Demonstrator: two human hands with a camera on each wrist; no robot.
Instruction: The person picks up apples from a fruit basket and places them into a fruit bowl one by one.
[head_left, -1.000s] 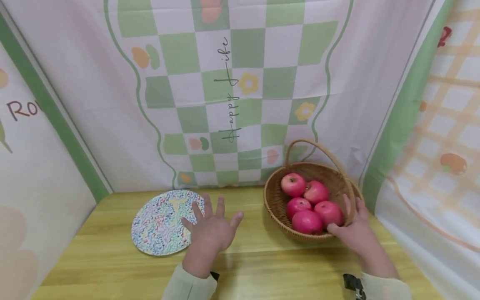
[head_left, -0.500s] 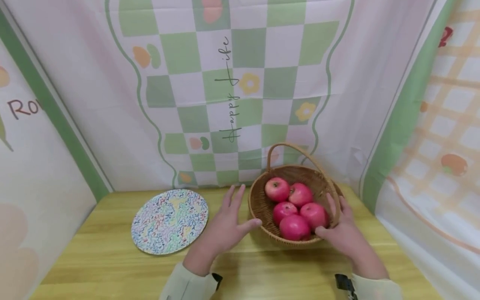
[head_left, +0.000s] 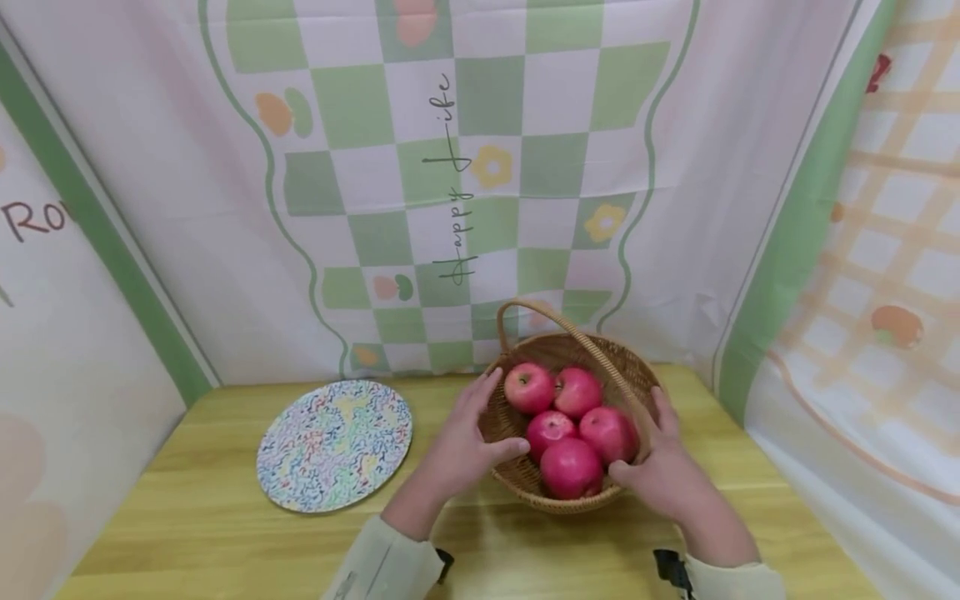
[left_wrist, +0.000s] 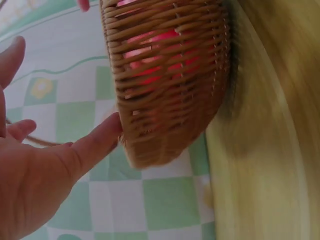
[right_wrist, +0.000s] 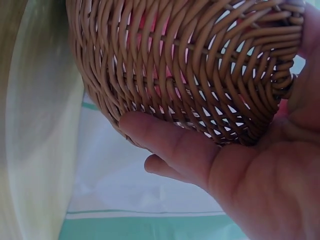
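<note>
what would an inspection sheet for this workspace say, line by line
Surface: yellow wood-grain tabletop
Job's things: wicker basket with handle, holding five red apples
Clutter: flat round speckled disc left of the basket, apart from it
Hands: left hand, fingers touching the basket's left rim; right hand gripping its right side
Cables: nothing seen
Surroundings: green-checked cloth behind, reading "Happy Life"; printed cloths at both sides

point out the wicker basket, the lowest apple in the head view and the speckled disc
Wicker basket [left_wrist: 170,122]: left wrist view, outer woven wall
Lowest apple [head_left: 572,469]: head view, middle of its front
Speckled disc [head_left: 335,446]: head view, centre of its face
</note>
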